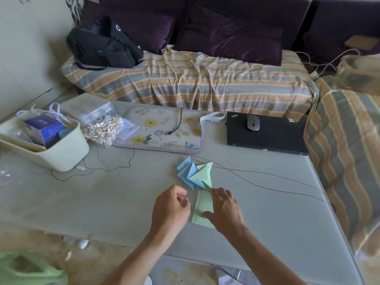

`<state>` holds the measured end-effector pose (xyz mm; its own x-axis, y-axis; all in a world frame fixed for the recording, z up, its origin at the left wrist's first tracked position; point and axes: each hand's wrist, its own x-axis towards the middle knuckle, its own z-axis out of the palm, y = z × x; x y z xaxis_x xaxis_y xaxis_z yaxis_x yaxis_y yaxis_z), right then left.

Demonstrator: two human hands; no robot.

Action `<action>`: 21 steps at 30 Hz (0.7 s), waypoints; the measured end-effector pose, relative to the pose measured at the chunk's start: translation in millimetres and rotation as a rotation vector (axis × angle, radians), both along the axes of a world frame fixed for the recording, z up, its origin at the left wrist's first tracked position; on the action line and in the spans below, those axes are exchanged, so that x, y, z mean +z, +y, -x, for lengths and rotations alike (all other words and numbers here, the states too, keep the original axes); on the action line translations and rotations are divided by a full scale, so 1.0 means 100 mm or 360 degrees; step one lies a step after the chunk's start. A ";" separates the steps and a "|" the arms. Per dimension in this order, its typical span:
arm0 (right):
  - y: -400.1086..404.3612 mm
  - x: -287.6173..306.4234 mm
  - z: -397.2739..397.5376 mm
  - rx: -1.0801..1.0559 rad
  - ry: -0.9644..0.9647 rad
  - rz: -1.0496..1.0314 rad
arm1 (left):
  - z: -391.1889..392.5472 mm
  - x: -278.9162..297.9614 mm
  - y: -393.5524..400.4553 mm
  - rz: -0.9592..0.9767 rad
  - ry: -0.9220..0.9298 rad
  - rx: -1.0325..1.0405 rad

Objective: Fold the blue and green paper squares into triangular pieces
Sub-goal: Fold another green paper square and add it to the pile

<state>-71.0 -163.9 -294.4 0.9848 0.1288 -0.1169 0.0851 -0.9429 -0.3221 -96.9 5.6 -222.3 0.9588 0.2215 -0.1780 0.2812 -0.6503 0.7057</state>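
Two hands at work over grey bench, near its front edge. Landmark for all positions: green paper lying flat on bench.

Right hand: spread palm-down on right part of green paper, fingers extended and pressing sheet flat; nothing gripped. Thumb on sheet's lower part.

Left hand: just left of green paper, fingers curled inward in a loose clench, tips at or near sheet's left edge. Cannot tell whether edge is pinched.

Green paper: long narrow shape, crease line running along left side.

Folded triangular pieces: heap directly beyond green paper, touching its far end. Several blue, fanned to the left; pale green ones on top and to the right.

Thin dark cable: running across bench beyond and right of green paper, passing by the heap.

Floral mat: well beyond green paper, with short black lead on it.

Closed black laptop: far right beyond green paper, grey mouse on its lid.

Cream bin: far left beyond green paper, blue box inside; bag of cotton swabs just beside it.

Striped sofa cover: behind bench.
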 end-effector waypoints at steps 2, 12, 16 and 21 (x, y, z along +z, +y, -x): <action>0.00 0.01 0.02 -0.0008 -0.0034 0.0024 | 0.00 0.00 -0.01 -0.0001 -0.0005 -0.0004; 0.05 0.02 0.06 0.0009 -0.0075 0.0005 | 0.00 -0.02 -0.03 -0.0037 0.0023 -0.0035; 0.00 -0.01 0.06 -0.0056 0.0040 -0.0395 | 0.01 -0.05 -0.06 -0.0066 0.0081 -0.0101; -0.12 -0.01 0.01 -0.0343 0.0129 -0.0748 | 0.01 -0.06 -0.11 -0.0080 0.0093 -0.0122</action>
<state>-72.4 -175.5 -295.0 0.9849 -0.0188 -0.1720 -0.1375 -0.6885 -0.7121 -97.6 -4.9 -228.8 0.9616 0.1579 -0.2245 0.2689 -0.7057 0.6555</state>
